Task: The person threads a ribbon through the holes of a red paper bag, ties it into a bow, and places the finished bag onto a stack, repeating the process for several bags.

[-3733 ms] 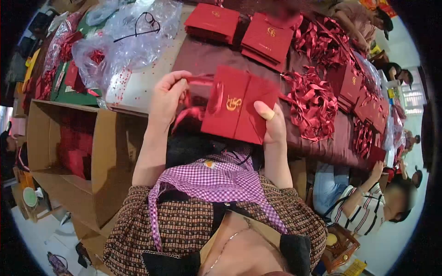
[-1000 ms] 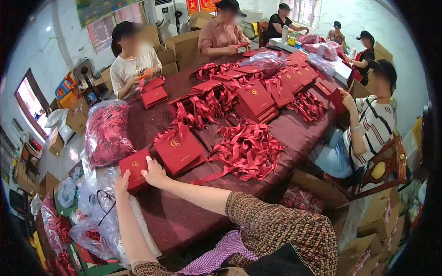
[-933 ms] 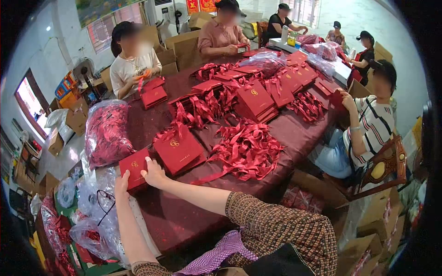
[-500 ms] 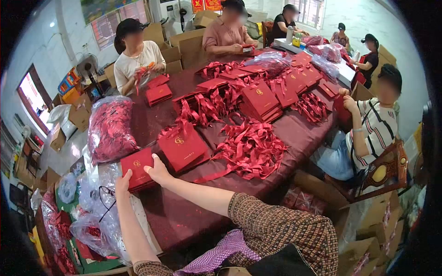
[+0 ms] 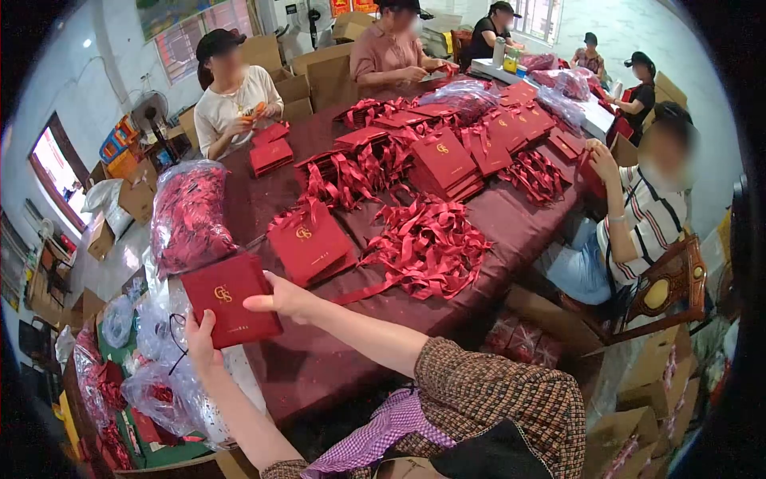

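Observation:
Between my two hands is a stack of flat red paper gift bags [image 5: 227,295] with a gold logo, raised and tilted over the table's near left side. My left hand [image 5: 205,343] grips its lower left edge, thumb on the front. On the right edge, my right hand [image 5: 286,300] is closed with its thumb across the front. More red gift bags [image 5: 311,243] with ribbon handles lie just beyond on the dark red tablecloth [image 5: 319,351]. Beside them is a loose heap of red ribbons [image 5: 431,251].
A clear plastic bag of red ribbons [image 5: 191,211] stands left, above crumpled clear plastic [image 5: 171,399]. Many bag stacks [image 5: 447,164] fill the far table. Several people sit or stand around it, one in a striped shirt [image 5: 650,215] at right. Cardboard boxes [image 5: 630,443] stand lower right.
Both my hands have lifted the stack of gift bags off the table and brought it closer and slightly left, its front tilted toward me. The camera view has shifted slightly.

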Demonstrator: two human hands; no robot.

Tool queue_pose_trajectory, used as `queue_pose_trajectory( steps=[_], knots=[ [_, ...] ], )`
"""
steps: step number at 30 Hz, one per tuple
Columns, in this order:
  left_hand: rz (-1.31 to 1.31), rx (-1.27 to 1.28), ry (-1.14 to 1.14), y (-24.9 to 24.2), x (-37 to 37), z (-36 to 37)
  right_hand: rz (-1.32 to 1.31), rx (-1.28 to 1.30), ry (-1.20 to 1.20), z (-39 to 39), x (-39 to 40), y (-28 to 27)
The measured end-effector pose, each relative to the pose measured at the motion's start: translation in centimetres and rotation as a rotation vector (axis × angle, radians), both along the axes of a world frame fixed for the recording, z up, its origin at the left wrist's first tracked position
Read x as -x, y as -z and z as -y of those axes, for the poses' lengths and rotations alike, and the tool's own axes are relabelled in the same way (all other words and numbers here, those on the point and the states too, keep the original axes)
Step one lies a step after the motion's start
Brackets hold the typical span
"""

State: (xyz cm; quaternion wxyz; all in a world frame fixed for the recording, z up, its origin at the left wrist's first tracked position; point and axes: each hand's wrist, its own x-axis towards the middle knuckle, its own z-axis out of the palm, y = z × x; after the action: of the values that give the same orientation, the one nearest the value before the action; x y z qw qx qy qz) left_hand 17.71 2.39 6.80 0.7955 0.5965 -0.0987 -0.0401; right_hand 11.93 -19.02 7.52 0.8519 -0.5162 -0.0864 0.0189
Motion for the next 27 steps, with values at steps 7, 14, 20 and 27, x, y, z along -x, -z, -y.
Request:
queue_pose_trajectory(
  steps=[7,14,20,27],
  knots=[
    [0.121,-0.311,-0.142,2.8,2.8,2.3,0.254,0.263,0.385,0.2,3.7,0.6],
    [-0.197,0.177,-0.131,3.1,12.2,1.3,0.825,1.197,0.622,-0.7,8.2,1.2],
    [-0.325,0.153,-0.037,3.7,12.9,-1.1,0.762,1.361,0.266,-4.0,11.8,4.9],
    [-0.170,-0.089,0.003,5.7,10.4,-4.4,0.662,1.185,0.292,-1.5,11.0,5.6]
  ],
)
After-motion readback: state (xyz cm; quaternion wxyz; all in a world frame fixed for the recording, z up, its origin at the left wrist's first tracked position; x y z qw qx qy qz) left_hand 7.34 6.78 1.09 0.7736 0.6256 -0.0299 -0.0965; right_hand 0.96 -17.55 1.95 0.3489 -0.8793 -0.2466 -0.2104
